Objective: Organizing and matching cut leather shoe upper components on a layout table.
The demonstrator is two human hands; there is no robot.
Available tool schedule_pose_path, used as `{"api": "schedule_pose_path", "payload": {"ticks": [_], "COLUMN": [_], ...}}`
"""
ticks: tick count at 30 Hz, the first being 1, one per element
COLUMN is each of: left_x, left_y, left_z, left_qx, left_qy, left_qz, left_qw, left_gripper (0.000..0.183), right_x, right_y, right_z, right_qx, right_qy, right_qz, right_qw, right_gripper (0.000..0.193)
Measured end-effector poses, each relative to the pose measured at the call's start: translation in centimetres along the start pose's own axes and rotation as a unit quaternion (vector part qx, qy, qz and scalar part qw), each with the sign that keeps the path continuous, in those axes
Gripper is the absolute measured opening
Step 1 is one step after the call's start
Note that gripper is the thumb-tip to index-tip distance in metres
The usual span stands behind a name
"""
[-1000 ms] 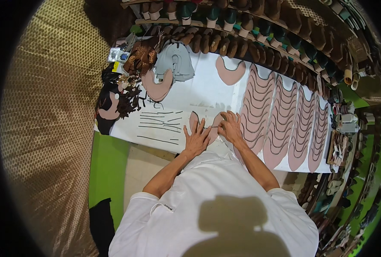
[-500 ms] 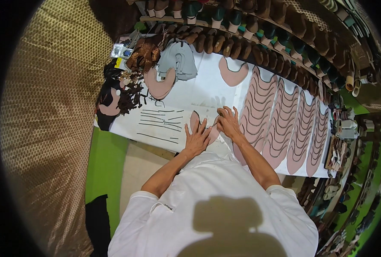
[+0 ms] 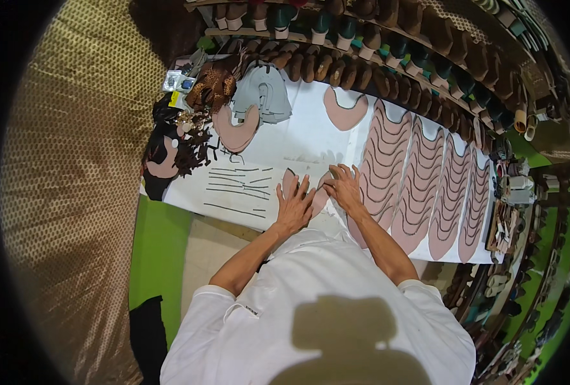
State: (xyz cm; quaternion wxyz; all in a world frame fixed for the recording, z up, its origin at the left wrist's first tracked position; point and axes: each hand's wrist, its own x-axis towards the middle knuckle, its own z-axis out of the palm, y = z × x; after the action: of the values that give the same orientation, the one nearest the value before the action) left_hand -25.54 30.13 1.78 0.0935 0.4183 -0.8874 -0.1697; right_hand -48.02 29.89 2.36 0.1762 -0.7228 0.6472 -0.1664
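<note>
A pink, U-shaped shoe upper piece (image 3: 321,203) lies on the white tabletop in front of me, partly covered by my hands. My left hand (image 3: 293,206) rests flat across its left arm, fingers spread, holding nothing. At the tip of the right arm, my right hand (image 3: 344,191) has its fingers bent, thumb and forefinger close together on the piece's edge. Whether a thin strip lies under those fingertips is hidden. Left of my hands, several thin dark strips (image 3: 228,188) are laid out on the table.
Overlapping rows of dark-edged pink pieces (image 3: 383,160) cover the table's right side. One pink piece (image 3: 346,114) lies at the back; another (image 3: 236,131) is near a grey stack (image 3: 261,96). Dark scraps (image 3: 192,151) pile up at left. Shoe-filled racks (image 3: 362,56) stand behind.
My right-hand fingers have shifted slightly at the edge of the pink piece. My left hand stays in place on it. The whole view has moved a little.
</note>
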Motion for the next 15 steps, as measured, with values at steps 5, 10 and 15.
{"api": "schedule_pose_path", "payload": {"ticks": [5,10,15], "left_x": [0.0,-0.2,0.1], "left_y": [0.0,0.1,0.2], "left_z": [0.0,0.4,0.3], "left_qx": [-0.020,-0.047,-0.057], "left_qy": [-0.025,-0.029,-0.036], "left_qz": [-0.008,-0.035,-0.038], "left_qw": [0.999,0.998,0.997], "left_gripper": [0.050,0.048,0.048], "right_x": [0.3,0.8,1.0], "right_y": [0.2,0.4,0.4], "right_z": [0.2,0.0,0.3], "right_qx": [0.009,0.023,0.016], "right_qy": [0.012,0.011,0.020], "right_qz": [0.003,0.003,-0.016], "right_qw": [1.000,1.000,1.000], "right_gripper": [0.017,0.018,0.019]}}
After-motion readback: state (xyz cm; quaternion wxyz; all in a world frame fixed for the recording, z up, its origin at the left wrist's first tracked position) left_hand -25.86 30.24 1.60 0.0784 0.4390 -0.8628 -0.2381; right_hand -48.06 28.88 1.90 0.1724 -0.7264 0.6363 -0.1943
